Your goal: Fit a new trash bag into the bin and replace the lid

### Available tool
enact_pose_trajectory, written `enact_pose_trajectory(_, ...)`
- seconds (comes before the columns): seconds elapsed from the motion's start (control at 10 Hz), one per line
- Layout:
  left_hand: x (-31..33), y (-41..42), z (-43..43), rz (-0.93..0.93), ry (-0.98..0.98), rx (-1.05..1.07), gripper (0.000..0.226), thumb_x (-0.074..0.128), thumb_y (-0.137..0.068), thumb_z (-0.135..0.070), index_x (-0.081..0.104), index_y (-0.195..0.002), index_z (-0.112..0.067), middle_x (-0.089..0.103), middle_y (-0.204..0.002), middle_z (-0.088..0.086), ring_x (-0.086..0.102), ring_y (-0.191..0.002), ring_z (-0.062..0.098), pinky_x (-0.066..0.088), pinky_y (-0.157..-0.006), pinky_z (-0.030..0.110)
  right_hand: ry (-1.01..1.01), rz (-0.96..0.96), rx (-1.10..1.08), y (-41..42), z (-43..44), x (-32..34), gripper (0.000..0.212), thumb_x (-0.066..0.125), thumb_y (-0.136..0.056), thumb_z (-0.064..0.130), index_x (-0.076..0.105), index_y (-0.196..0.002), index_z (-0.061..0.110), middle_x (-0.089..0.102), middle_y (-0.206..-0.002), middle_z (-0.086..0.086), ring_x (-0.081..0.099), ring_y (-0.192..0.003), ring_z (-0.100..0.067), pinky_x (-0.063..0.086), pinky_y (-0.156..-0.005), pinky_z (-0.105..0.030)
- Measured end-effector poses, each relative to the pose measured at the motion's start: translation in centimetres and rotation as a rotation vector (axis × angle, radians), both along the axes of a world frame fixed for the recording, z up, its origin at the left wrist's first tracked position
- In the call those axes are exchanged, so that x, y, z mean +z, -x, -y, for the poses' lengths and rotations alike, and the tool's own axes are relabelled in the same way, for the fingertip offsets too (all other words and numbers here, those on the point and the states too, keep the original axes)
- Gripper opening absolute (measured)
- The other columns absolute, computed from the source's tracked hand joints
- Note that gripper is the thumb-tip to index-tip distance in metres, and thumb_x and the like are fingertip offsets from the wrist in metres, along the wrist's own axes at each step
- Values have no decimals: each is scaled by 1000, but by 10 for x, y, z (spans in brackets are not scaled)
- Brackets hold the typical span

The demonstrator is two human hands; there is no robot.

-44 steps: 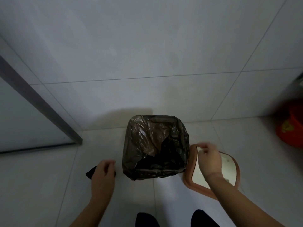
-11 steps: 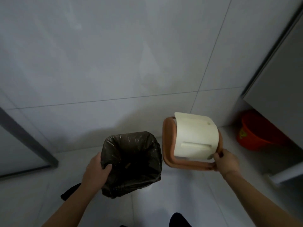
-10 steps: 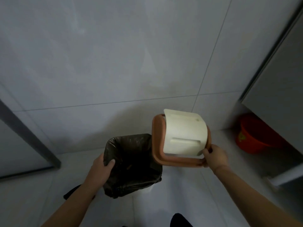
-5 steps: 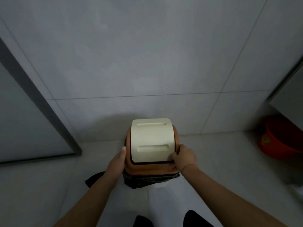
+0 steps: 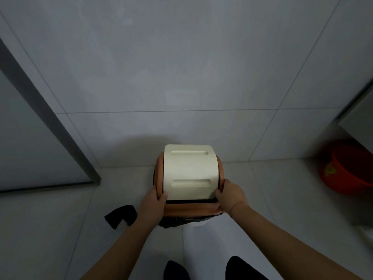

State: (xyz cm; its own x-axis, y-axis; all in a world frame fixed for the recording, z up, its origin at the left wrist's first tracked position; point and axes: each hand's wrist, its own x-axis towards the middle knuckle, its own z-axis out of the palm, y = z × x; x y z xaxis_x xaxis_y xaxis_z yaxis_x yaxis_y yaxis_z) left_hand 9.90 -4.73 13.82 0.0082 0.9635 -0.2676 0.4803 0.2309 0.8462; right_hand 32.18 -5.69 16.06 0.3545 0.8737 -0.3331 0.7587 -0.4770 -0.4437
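Note:
The lid, a brown frame with a cream swing flap, sits on top of the bin against the wall. Black trash bag edges stick out below the lid's front rim, and a sliver of the white bin body shows under them. My left hand grips the lid's near left corner, thumb on the cream flap. My right hand grips the near right corner. The bin's inside is hidden by the lid.
A black piece of bag material lies on the floor tiles left of the bin. An orange bucket stands at the right under a cabinet. A grey door frame runs down the left. My feet are just below the bin.
My right hand lifted the lid from the floor, swung it over the bag-lined bin and set it on top. Both hands have closed in on its near corners since half a second ago.

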Motion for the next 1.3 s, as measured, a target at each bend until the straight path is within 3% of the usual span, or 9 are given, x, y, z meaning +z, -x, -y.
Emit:
enact_pose_trajectory(0.2,2,-1,-2,-12,47,-4,42,44,-96,-20,41,-137,-11,54,-134,14,52,-117,27,38,-92,27,55,63,63,-1,-2,0,29,41,-92,23,52,-111,4,64,-112,-13,60,-100,-28,45,-78,-31)
enact_pose_trajectory(0.3,4,4,-4,34,111,-43,45,45,-95,-15,38,-139,-15,53,-135,12,50,-107,20,37,-89,25,82,59,114,-3,-5,2,31,40,-94,23,49,-115,3,62,-118,-15,58,-106,-30,46,-86,-34)
enact_pose_trajectory(0.4,5,7,-5,44,135,-88,53,46,-92,-10,32,-142,-18,51,-136,11,45,-104,14,36,-88,24,107,-16,148,-2,-6,6,33,39,-96,20,42,-122,-1,58,-122,-19,57,-109,-31,43,-84,-31)
enact_pose_trajectory(0.5,6,6,-6,23,147,-126,56,47,-92,-8,28,-144,-16,48,-139,12,44,-106,13,35,-89,23,127,-93,119,-1,-6,7,35,38,-96,18,37,-125,-1,58,-122,-21,57,-100,-29,40,-79,-30)
enact_pose_trajectory(0.6,13,11,-13,129,179,-167,56,54,-90,-12,31,-140,-24,51,-136,7,53,-101,9,43,-85,20,149,-215,163,-8,-9,8,50,49,-93,19,30,-135,1,52,-129,-20,52,-101,-23,45,-88,-32)
enact_pose_trajectory(0.7,29,12,-30,242,116,-116,54,53,-91,-36,31,-140,-32,51,-134,-5,55,-103,1,44,-82,16,10,-552,170,-15,-16,20,80,65,-84,32,18,-147,17,42,-141,-7,45,-127,-26,41,-107,-42)
enact_pose_trajectory(0.8,36,8,-47,170,84,-22,58,38,-95,-46,17,-147,-31,32,-153,0,37,-135,19,31,-106,31,-91,-653,71,-11,-27,26,70,41,-91,53,11,-150,28,30,-154,-4,34,-138,-26,32,-114,-47)
enact_pose_trajectory(0.9,34,4,-53,120,80,-34,55,33,-97,-42,13,-148,-32,25,-156,3,30,-140,23,27,-111,36,-111,-560,10,-9,-38,21,59,26,-97,48,9,-151,30,21,-158,-5,26,-142,-28,26,-116,-47)
enact_pose_trajectory(1.3,23,7,-58,182,139,35,54,36,-97,-38,17,-147,-32,28,-155,5,34,-137,26,32,-112,46,-113,-599,5,-10,-45,5,53,27,-98,44,18,-149,32,33,-153,-5,34,-137,-29,28,-115,-44)
